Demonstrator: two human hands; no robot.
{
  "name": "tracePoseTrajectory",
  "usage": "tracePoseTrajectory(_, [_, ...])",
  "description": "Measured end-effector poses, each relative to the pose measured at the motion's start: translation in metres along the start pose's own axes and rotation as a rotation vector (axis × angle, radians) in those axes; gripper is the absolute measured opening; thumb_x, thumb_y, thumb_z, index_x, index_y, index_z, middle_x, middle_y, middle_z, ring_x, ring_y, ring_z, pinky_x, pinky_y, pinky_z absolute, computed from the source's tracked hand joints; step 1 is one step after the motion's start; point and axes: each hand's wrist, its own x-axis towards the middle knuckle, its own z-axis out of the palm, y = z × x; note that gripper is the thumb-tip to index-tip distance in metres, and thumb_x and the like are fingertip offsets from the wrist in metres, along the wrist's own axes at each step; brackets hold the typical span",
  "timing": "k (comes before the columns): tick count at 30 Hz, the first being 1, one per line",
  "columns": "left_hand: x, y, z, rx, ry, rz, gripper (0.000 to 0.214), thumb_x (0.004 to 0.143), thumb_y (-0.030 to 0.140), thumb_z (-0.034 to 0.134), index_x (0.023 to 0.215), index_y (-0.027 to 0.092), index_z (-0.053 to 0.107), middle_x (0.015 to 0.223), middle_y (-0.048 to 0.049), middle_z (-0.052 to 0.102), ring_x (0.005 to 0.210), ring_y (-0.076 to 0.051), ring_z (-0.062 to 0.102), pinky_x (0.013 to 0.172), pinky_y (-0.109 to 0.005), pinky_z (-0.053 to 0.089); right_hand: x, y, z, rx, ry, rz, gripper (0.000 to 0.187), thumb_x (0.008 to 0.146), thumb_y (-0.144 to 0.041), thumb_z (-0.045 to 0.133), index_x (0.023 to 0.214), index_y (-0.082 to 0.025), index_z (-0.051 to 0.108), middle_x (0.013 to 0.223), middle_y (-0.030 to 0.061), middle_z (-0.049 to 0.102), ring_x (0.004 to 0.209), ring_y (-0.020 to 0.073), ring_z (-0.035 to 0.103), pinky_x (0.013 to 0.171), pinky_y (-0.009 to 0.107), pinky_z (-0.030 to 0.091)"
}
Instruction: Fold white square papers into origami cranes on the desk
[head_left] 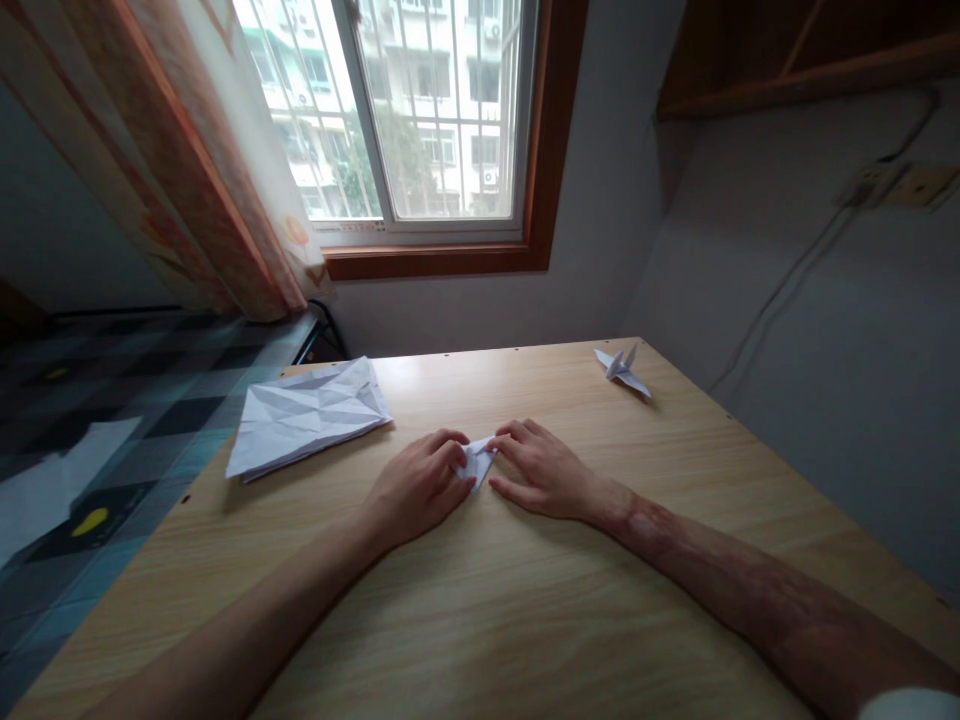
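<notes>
A small folded white paper piece lies on the wooden table between my two hands. My left hand rests on the table with its fingers curled over the paper's left side. My right hand presses the paper's right tip with pinched fingertips. Most of the paper is hidden under my fingers. A finished white paper crane stands at the table's far right.
A stack of creased white paper sheets lies at the table's far left. A window with a curtain is behind the table. A checked bed cover lies to the left, a grey wall to the right.
</notes>
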Motion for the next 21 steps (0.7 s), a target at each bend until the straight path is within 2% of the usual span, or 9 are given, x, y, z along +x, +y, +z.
tracePoseTrajectory(4, [0.0,-0.002,0.001,0.002,-0.035,0.017,0.029,0.104,0.031,0.066,0.132,0.023,0.062,0.124,-0.0096,0.077,0.115,-0.029,0.073,0.101,-0.044,0.057,0.0,-0.001,0.0,-0.016,0.001,0.031,0.027,0.102,-0.035,0.076,0.121,-0.022,0.062,0.121,0.0117,0.067,0.113,0.0309,0.06,0.101,0.048,0.053])
tracePoseTrajectory(8, [-0.001,0.0,-0.001,-0.016,-0.011,0.043,0.033,0.106,0.03,0.065,0.138,0.024,0.062,0.128,-0.0109,0.074,0.115,-0.028,0.071,0.1,-0.042,0.057,-0.001,0.001,0.001,-0.005,0.021,0.045,0.024,0.101,-0.034,0.078,0.115,-0.023,0.062,0.115,0.01,0.067,0.11,0.0303,0.06,0.098,0.046,0.052])
tracePoseTrajectory(11, [-0.001,0.005,-0.005,-0.049,0.001,0.045,0.023,0.107,0.03,0.062,0.128,0.023,0.067,0.119,-0.0098,0.074,0.104,-0.025,0.072,0.088,-0.037,0.057,-0.002,0.002,0.002,-0.014,0.023,0.031,0.024,0.101,-0.035,0.078,0.114,-0.023,0.062,0.115,0.0098,0.067,0.109,0.0303,0.06,0.098,0.046,0.052])
tracePoseTrajectory(13, [-0.001,0.008,-0.008,-0.057,0.001,0.02,0.014,0.106,0.032,0.063,0.114,0.023,0.07,0.109,-0.0082,0.073,0.091,-0.022,0.071,0.078,-0.033,0.054,-0.002,0.003,0.002,-0.021,0.02,0.024,0.024,0.101,-0.034,0.078,0.115,-0.023,0.063,0.116,0.0099,0.067,0.11,0.0304,0.06,0.098,0.046,0.052])
tracePoseTrajectory(15, [-0.001,0.01,-0.01,-0.042,0.003,-0.006,0.015,0.106,0.034,0.063,0.101,0.022,0.07,0.101,-0.0068,0.073,0.083,-0.02,0.069,0.072,-0.033,0.051,-0.002,0.003,0.003,-0.025,0.02,0.022,0.024,0.101,-0.035,0.078,0.116,-0.023,0.063,0.116,0.0103,0.067,0.111,0.0305,0.06,0.099,0.046,0.052])
tracePoseTrajectory(18, [0.0,0.008,-0.009,0.02,0.03,0.001,0.019,0.104,0.03,0.064,0.087,0.022,0.067,0.088,-0.0053,0.072,0.083,-0.022,0.067,0.076,-0.035,0.052,-0.002,0.003,0.003,-0.024,0.026,0.029,0.025,0.099,-0.035,0.08,0.115,-0.023,0.064,0.116,0.0104,0.068,0.111,0.0306,0.06,0.099,0.046,0.052])
tracePoseTrajectory(21, [0.001,0.004,-0.006,0.075,0.037,0.016,0.01,0.096,0.021,0.069,0.086,0.022,0.069,0.089,-0.0051,0.075,0.089,-0.024,0.068,0.085,-0.039,0.055,-0.001,0.002,0.003,-0.013,0.047,0.033,0.025,0.097,-0.032,0.082,0.111,-0.022,0.065,0.115,0.0097,0.069,0.109,0.0297,0.061,0.099,0.044,0.052])
